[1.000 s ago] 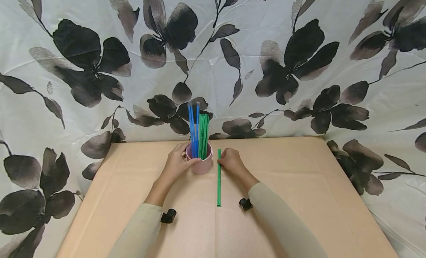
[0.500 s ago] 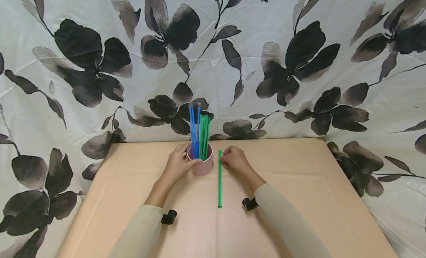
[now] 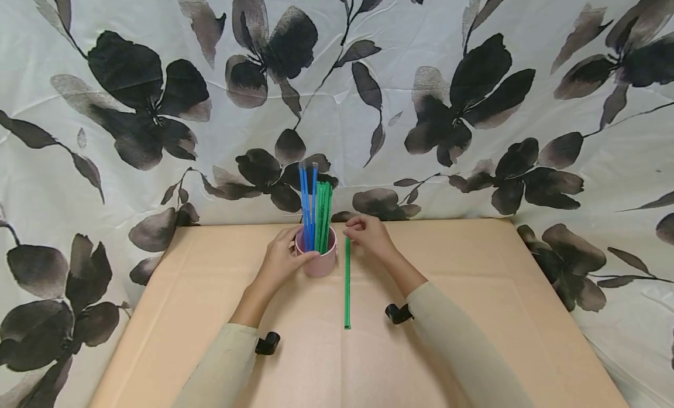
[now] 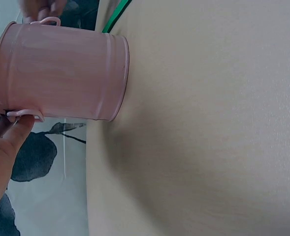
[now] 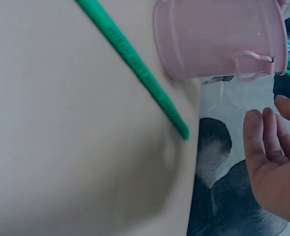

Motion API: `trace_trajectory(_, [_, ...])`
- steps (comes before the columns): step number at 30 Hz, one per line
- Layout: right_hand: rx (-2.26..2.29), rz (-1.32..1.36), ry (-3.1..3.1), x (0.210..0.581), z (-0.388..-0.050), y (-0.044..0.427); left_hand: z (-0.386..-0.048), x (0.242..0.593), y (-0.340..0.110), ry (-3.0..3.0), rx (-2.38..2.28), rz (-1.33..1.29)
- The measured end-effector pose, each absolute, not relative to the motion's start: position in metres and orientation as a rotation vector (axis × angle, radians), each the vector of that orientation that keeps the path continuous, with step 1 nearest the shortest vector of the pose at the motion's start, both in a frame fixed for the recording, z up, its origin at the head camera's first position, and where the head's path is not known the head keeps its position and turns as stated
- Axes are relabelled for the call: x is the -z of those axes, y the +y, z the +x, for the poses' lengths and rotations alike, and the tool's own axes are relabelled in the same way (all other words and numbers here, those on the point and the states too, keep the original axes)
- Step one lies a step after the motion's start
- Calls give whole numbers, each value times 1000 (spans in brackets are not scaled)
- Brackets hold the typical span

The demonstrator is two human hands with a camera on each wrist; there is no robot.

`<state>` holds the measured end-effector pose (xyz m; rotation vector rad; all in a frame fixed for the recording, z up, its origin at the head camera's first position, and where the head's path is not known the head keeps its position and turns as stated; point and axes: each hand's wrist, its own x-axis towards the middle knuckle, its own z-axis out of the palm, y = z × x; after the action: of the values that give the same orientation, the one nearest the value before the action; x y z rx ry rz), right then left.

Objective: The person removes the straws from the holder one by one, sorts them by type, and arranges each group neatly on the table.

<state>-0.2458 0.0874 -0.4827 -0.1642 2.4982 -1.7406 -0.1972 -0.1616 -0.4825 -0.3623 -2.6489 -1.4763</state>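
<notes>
A pink cup (image 3: 320,264) with small side handles stands upright near the table's back edge; in the left wrist view the cup (image 4: 61,71) shows its side. Blue sticks (image 3: 305,206) and green sticks (image 3: 323,215) rise out of it. My left hand (image 3: 279,259) grips the cup's left side, thumb at the rim. One green stick (image 3: 347,285) lies on the table to the cup's right. Above its far end hangs my right hand (image 3: 371,235), holding nothing; in the right wrist view that hand (image 5: 277,162) has loosely bent fingers, apart from the green stick (image 5: 135,61).
The tan table (image 3: 447,267) ends just behind the cup, at a white cloth (image 3: 368,133) with dark printed flowers. Black wrist cameras sit by both sleeves, the left one (image 3: 267,343) and the right one (image 3: 398,314).
My right hand has let go of the loose green stick and risen slightly toward the table's back edge. The stick lies about where it was; my left hand stays on the cup.
</notes>
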Motion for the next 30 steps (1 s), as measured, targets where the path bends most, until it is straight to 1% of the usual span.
trace_trajectory(6, [1866, -205, 2440, 470, -248, 81, -194, 482, -164, -2651, 1456, -394])
trace_trajectory(17, [1960, -275, 2411, 452, -243, 60, -187, 481, -170, -2645, 1492, -417])
trace_trajectory(30, [1970, -162, 2487, 449, -237, 36, -184, 482, -174, -2640, 1502, -428])
